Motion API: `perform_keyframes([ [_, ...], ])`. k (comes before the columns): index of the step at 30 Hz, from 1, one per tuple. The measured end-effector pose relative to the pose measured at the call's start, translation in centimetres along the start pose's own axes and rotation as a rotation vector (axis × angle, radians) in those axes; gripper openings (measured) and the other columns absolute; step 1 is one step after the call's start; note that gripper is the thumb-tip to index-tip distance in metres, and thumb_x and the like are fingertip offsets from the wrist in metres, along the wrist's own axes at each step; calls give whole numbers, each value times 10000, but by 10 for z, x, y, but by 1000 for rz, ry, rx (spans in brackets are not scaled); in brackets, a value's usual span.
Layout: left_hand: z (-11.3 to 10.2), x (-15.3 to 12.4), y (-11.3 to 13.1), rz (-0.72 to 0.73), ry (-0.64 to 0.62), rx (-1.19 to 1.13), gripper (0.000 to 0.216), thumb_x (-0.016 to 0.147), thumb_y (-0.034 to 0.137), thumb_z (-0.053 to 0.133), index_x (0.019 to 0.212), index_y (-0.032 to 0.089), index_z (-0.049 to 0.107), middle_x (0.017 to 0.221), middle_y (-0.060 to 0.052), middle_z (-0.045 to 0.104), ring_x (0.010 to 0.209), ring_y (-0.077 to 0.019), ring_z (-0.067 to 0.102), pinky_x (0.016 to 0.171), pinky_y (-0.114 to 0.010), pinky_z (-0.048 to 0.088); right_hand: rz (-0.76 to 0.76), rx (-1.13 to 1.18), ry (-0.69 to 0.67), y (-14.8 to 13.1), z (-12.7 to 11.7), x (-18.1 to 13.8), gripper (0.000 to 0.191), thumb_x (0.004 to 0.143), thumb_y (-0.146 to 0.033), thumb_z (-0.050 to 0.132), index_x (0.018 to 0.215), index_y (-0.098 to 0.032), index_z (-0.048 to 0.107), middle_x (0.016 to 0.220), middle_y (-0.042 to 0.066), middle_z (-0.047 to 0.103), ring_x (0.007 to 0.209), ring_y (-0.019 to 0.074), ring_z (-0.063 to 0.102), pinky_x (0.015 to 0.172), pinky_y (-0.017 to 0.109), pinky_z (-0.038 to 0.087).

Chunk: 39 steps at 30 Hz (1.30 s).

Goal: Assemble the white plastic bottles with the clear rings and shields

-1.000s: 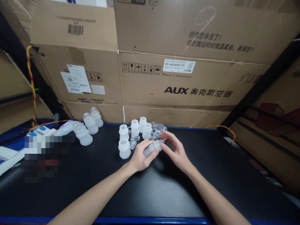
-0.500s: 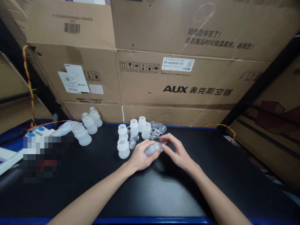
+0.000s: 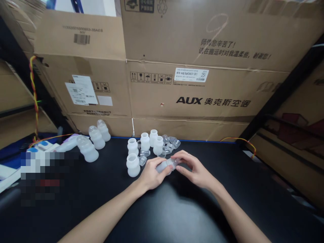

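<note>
Left hand (image 3: 151, 174) closed around a small translucent bottle (image 3: 164, 165), held on its side just above the black surface (image 3: 162, 209). Right hand (image 3: 196, 170) pinches the clear cap (image 3: 174, 162) at the bottle's end, fingers curled. Just beyond: uncapped white bottles (image 3: 144, 141) and loose clear caps (image 3: 172, 141). Further left: three capped bottles (image 3: 95, 140). Cardboard boxes (image 3: 192, 91) stand behind

Single head view, looking forward and down, close over black tabletop (image 3: 76, 202), facing cardboard boxes (image 3: 192, 87).
</note>
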<state>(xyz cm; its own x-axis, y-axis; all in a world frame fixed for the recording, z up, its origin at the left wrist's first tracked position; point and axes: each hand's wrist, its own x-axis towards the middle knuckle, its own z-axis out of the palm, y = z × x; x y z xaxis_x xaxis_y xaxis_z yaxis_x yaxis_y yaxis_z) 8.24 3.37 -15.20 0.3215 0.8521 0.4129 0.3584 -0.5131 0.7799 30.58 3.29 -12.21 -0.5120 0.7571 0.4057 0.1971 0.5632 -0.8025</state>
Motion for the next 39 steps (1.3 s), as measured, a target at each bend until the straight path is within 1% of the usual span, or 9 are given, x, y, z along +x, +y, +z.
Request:
perform_keyframes([
  [5,-6,3,-5,-9,-6,-5,370,969,466,555,897,169,764,855,-38,745,770,-169,658,765,-281,494,-6,-174,48,9,4,0,181,993,-320,632,1125,-224,710,919,47,622,820,175,587,765,308,482],
  [8,-6,1,-6,-20,-12,0,469,752,469,823,1126,200,734,956,-35,745,829,-188,661,782,-281,501,-62,-284,71,13,8,-1,146,1017,-285,584,1120,-224,669,932,49,632,828,178,581,763,309,455],
  [11,-4,0,-4,-55,-26,-41,581,769,449,815,1283,222,666,980,-36,738,830,-181,645,780,-277,494,-80,-328,83,14,9,-2,106,1022,-272,571,1091,-225,636,938,42,625,827,172,577,755,296,448],
  [15,-3,-2,3,-40,-108,-106,315,902,465,674,1028,189,757,865,-19,721,720,-136,576,708,-246,442,-91,-367,87,12,7,-3,56,1016,-260,570,1019,-217,606,909,32,610,809,166,559,744,288,429],
  [23,-3,-2,7,-56,-101,-196,391,927,486,636,988,132,788,774,-38,678,649,-127,481,628,-260,352,-66,-326,120,15,16,-5,361,1046,-345,513,726,-201,431,741,-6,473,664,136,448,646,276,375],
  [26,-1,-3,9,-78,-68,-263,399,927,489,635,937,122,789,729,-35,642,631,-120,457,611,-259,338,-36,-299,181,26,23,-1,410,1107,-342,285,750,-207,435,714,-3,474,650,140,479,644,268,425],
  [29,4,-3,13,-117,-20,-363,430,941,508,602,929,114,774,703,-36,624,614,-119,477,588,-250,355,4,-327,231,40,31,5,386,1100,-270,175,1043,-198,550,865,45,562,775,171,568,733,298,504],
  [32,6,-1,15,-166,49,-457,463,942,539,581,940,109,754,669,-32,622,573,-124,519,543,-238,378,8,-424,194,50,37,9,288,1032,-294,446,1290,-238,562,1228,123,548,1076,253,569,966,437,490],
  [39,5,5,-1,-249,216,-560,425,872,553,680,934,135,729,782,-45,710,635,-145,623,607,-230,511,19,-575,149,55,41,12,123,940,-315,650,1025,-228,663,1444,142,423,1374,355,369,1105,571,362],
])
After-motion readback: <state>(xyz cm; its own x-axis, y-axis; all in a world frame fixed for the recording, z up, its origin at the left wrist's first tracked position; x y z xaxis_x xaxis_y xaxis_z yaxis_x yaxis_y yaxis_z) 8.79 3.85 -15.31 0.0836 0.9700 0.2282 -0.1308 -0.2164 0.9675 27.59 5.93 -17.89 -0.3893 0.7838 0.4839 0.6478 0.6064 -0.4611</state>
